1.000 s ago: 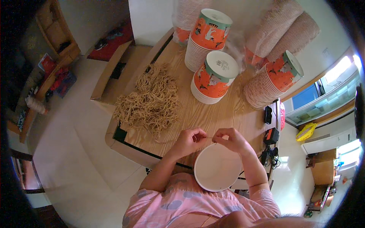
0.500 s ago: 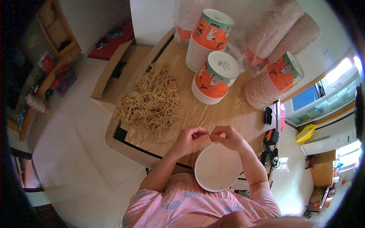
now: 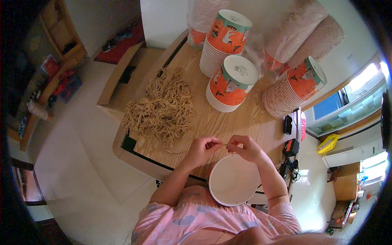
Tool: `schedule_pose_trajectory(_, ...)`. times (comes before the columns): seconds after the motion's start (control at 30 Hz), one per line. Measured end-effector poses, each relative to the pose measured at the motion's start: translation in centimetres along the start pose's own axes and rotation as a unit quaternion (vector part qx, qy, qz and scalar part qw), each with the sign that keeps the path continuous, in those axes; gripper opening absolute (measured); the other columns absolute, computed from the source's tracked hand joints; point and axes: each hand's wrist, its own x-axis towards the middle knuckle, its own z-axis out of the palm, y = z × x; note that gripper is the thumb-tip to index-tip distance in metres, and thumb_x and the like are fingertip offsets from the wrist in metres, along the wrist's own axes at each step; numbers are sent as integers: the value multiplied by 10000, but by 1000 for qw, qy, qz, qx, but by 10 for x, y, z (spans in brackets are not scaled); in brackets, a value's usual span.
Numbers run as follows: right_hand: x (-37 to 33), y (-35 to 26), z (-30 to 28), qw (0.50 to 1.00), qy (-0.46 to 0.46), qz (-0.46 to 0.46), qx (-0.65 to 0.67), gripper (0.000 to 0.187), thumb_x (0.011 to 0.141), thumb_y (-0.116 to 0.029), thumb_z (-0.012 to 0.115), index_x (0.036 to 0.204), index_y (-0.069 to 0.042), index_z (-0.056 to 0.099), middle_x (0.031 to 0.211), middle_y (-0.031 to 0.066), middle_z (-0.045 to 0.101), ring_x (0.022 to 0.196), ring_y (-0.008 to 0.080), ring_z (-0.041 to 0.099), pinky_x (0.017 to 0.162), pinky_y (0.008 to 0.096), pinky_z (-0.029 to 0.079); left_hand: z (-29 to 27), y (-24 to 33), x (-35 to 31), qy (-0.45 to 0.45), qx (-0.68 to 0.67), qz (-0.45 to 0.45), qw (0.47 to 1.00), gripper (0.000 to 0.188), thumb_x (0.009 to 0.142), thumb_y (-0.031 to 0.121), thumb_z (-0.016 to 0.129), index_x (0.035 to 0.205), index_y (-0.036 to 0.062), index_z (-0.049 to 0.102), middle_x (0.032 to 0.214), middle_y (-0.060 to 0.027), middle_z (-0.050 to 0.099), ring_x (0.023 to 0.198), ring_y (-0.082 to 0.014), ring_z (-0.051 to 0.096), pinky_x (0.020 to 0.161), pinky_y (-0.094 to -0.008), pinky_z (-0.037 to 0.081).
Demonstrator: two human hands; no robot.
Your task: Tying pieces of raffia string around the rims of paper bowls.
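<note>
Bucket (image 3: 233,183): before the torso, mouth up. Left hand (image 3: 206,149), its 11 o'clock, and right hand (image 3: 247,149), 1 o'clock: narrow fingertip pinch on cord (image 3: 224,145). Twine heap (image 3: 163,110): farther, 10 o'clock. Step, apparently: working cord near rim; next move calls for fine fingertip control.

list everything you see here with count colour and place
tub: one, white inside, between the forearms
twine strand: one, tan, between the fingertips
twine pile: one, tan, table's left
unwrapped tub stacks: three, orange and green, on table
wrapped tub stacks: three, orange and white, behind
table: one, brown, centre
cardboard box: one, brown, left of table
boxy device: one, black and orange, table's right
bag: one, yellow, right
left hand: one, bare, pinching strand
right hand: one, bare, pinching strand
</note>
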Motion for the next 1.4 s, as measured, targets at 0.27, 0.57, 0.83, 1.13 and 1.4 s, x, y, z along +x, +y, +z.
schedule_pose_trajectory(0.27,0,-12,2,1000,19,16,-16,152,867,-155,564,872,-8,605,739,33,629,699,92,578,627,237,451,6,-4,2,13,-33,15,999,112,794,118,682,837,22,643,705,14,607,608,-45,504,554,-212,426)
schedule_pose_trajectory(0.57,-1,-8,4,1000,20,-3,-21,197,904,-167,512,929,4,607,785,72,630,717,145,606,657,283,495,11,-4,2,22,-71,-14,997,116,782,113,692,819,19,635,707,0,615,623,-51,531,575,-223,456)
schedule_pose_trajectory(0.83,-1,-6,4,1000,21,1,-22,214,910,-184,492,918,-6,610,770,70,632,713,145,605,658,290,491,10,-4,2,22,-54,10,998,129,781,143,695,777,33,630,639,34,564,555,-42,452,503,-220,385)
schedule_pose_trajectory(1.13,-2,-13,5,999,19,14,-21,165,887,-129,518,877,2,619,749,49,634,692,109,587,642,254,477,13,-5,6,31,-119,-44,991,105,823,134,641,881,48,657,821,10,630,743,-54,557,698,-216,464)
schedule_pose_trajectory(1.4,-2,-8,6,999,17,-12,-41,158,878,-126,527,866,3,619,745,58,636,690,118,598,632,258,479,15,-4,6,76,-45,23,996,69,809,81,637,859,35,648,783,-15,615,696,-86,548,616,-221,429)
